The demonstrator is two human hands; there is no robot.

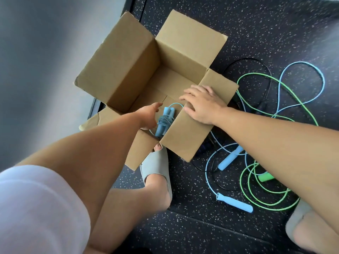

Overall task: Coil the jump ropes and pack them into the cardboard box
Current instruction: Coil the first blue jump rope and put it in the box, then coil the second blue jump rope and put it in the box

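The open cardboard box [128,70] stands on the floor with its flaps spread. Inside, near the front wall, lies a coiled blue jump rope [165,119], its cord wound round both handles. My left hand [148,114] reaches into the box just left of that bundle, thumb stretched out; its fingers point down and show no grip. My right hand [201,105] rests flat on the box's right flap [185,136], with the thumb over the flap's edge. Loose on the floor to the right lie a blue rope [230,159], a green rope [264,177] and a black rope [256,60], tangled together.
The floor is dark speckled rubber [256,24]. My feet in grey slippers stand close by, one [157,165] against the box's front flap and the other [297,222] at the right by the green cord. A grey wall [36,52] runs along the left.
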